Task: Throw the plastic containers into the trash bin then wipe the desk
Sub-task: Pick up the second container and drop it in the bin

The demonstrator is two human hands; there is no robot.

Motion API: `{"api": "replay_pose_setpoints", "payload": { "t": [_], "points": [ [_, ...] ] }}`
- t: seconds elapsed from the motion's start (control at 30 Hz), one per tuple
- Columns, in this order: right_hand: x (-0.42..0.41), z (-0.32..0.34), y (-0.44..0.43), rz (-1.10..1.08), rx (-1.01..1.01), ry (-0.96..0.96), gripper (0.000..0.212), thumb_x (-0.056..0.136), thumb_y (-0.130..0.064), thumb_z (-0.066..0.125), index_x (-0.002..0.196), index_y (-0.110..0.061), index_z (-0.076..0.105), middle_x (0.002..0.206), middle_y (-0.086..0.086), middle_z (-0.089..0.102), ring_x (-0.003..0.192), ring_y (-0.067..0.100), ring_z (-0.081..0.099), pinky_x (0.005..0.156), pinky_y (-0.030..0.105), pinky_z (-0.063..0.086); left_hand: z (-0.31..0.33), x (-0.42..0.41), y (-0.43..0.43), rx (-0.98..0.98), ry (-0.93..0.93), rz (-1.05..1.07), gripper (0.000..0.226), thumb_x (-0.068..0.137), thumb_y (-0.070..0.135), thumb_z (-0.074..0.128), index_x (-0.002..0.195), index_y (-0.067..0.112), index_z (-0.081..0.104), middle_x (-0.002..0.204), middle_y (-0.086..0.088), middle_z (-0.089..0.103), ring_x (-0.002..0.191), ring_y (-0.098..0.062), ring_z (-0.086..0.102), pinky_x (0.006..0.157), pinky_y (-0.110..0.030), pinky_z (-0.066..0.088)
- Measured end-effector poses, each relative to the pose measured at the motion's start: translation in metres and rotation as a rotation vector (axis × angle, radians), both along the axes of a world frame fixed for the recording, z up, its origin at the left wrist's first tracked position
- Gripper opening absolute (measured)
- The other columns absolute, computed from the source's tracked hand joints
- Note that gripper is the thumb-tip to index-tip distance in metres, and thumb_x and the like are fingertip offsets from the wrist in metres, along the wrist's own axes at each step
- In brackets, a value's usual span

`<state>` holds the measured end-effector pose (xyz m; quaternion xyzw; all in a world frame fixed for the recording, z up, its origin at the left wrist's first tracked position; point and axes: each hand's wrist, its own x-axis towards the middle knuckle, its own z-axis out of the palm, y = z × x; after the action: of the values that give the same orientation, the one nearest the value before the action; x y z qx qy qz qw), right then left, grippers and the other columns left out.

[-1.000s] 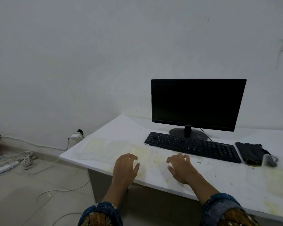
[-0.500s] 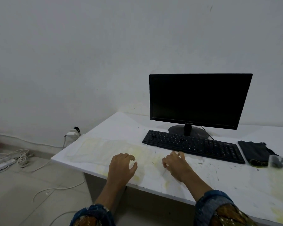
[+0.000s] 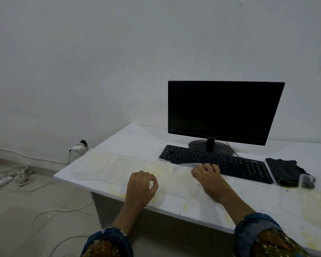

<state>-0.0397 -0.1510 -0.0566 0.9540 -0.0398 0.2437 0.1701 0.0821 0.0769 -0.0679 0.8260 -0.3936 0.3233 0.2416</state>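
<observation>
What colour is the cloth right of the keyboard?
The cloth is black with a yellowish edge; head view.

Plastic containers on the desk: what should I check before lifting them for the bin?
1. Right hand grip: fingers curl at the raised rim of the near container: ok.
2. Left hand grip: fingers curled over the same clear plastic, hold unclear: cannot tell.
3. Second container: lies flat at the desk's left end, untouched: not ok.
4. Trash bin in sight: not ok.
5. Cloth for wiping: lies right of the keyboard: ok.
</observation>
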Motion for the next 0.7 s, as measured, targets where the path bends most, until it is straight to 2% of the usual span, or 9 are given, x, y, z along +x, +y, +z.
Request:
{"api": "replay_pose_setpoints", "payload": {
  "t": [0.1, 0.2, 0.3, 0.4, 0.47, 0.53, 0.6, 0.63, 0.7],
  "points": [
    [-0.006, 0.004, -0.009, 0.013, -0.056, -0.074, 0.044, 0.064, -0.002, 0.067, 0.092, -0.023, 0.042, 0.086, -0.005, 0.055, 0.076, 0.018, 0.044, 0.073, 0.035, 0.035, 0.0, -0.005, -0.006, -0.015, 0.008, -0.002, 0.013, 0.06, 0.017, 0.083, 0.066, 0.018, 0.071, 0.063, 0.007, 0.07, 0.057, -0.01, 0.063, 0.061, -0.026, 0.052],
    [-0.01, 0.005, -0.016, -0.01, 0.01, -0.145, 0.023, 0.08, -0.006, 0.04, 0.096, -0.023, 0.041, 0.088, -0.006, 0.053, 0.079, 0.016, 0.034, 0.077, 0.035, 0.032, -0.002, -0.009, -0.012, -0.034, 0.035, -0.006, 0.015, 0.06, 0.013, 0.084, 0.068, 0.017, 0.072, 0.067, 0.006, 0.071, 0.059, -0.011, 0.066, 0.061, -0.027, 0.053],
    [-0.013, 0.012, -0.013, -0.014, 0.153, -0.172, 0.024, 0.084, -0.008, 0.031, 0.099, -0.025, 0.039, 0.091, -0.006, 0.053, 0.083, 0.014, 0.032, 0.081, 0.033, 0.025, -0.005, -0.01, -0.017, -0.029, 0.065, 0.001, 0.017, 0.061, 0.011, 0.085, 0.07, 0.018, 0.073, 0.07, 0.006, 0.072, 0.063, -0.011, 0.068, 0.064, -0.03, 0.054],
    [-0.015, 0.019, -0.011, -0.024, 0.215, -0.208, 0.03, 0.081, -0.007, 0.025, 0.101, -0.024, 0.039, 0.092, -0.004, 0.055, 0.086, 0.015, 0.033, 0.081, 0.032, 0.022, -0.01, -0.01, -0.023, -0.025, 0.134, -0.028, 0.013, 0.068, 0.009, 0.081, 0.075, 0.017, 0.074, 0.078, 0.003, 0.073, 0.072, -0.016, 0.069, 0.074, -0.036, 0.053],
    [-0.015, 0.023, -0.01, -0.028, 0.24, -0.24, 0.033, 0.078, -0.002, 0.03, 0.102, -0.024, 0.039, 0.093, -0.002, 0.056, 0.086, 0.016, 0.033, 0.081, 0.032, 0.022, -0.011, -0.01, -0.026, -0.046, 0.214, -0.048, 0.009, 0.075, 0.01, 0.076, 0.082, 0.015, 0.076, 0.091, -0.001, 0.072, 0.083, -0.019, 0.067, 0.083, -0.039, 0.052],
    [-0.012, 0.027, -0.009, -0.029, 0.273, -0.265, 0.04, 0.074, 0.003, 0.041, 0.103, -0.024, 0.038, 0.094, -0.001, 0.056, 0.085, 0.016, 0.031, 0.079, 0.032, 0.022, -0.012, -0.01, -0.028, -0.082, 0.329, -0.073, 0.009, 0.079, 0.013, 0.073, 0.087, 0.013, 0.077, 0.11, -0.006, 0.067, 0.101, -0.023, 0.061, 0.092, -0.037, 0.045],
    [-0.007, 0.029, -0.009, -0.032, 0.32, -0.261, 0.042, 0.075, 0.006, 0.042, 0.103, -0.025, 0.036, 0.096, 0.0, 0.052, 0.086, 0.015, 0.028, 0.076, 0.029, 0.02, -0.011, -0.011, -0.029, -0.108, 0.384, -0.081, 0.009, 0.078, 0.018, 0.074, 0.086, 0.015, 0.077, 0.128, -0.007, 0.057, 0.119, -0.028, 0.047, 0.1, -0.042, 0.04],
    [-0.004, 0.031, -0.009, -0.036, 0.342, -0.251, 0.04, 0.079, 0.007, 0.04, 0.103, -0.025, 0.037, 0.099, 0.0, 0.05, 0.087, 0.014, 0.027, 0.076, 0.028, 0.019, -0.009, -0.012, -0.03, -0.105, 0.41, -0.075, 0.01, 0.079, 0.022, 0.073, 0.087, 0.018, 0.077, 0.138, -0.005, 0.048, 0.127, -0.029, 0.037, 0.105, -0.045, 0.035],
    [0.002, 0.032, -0.007, -0.051, 0.394, -0.248, 0.033, 0.085, 0.003, 0.032, 0.103, -0.021, 0.044, 0.101, 0.0, 0.047, 0.09, 0.014, 0.026, 0.079, 0.029, 0.023, -0.003, -0.014, -0.029, -0.055, 0.513, -0.068, 0.014, 0.084, 0.028, 0.067, 0.095, 0.024, 0.076, 0.153, -0.001, 0.024, 0.138, -0.026, 0.018, 0.112, -0.041, 0.021]
  ]
}}
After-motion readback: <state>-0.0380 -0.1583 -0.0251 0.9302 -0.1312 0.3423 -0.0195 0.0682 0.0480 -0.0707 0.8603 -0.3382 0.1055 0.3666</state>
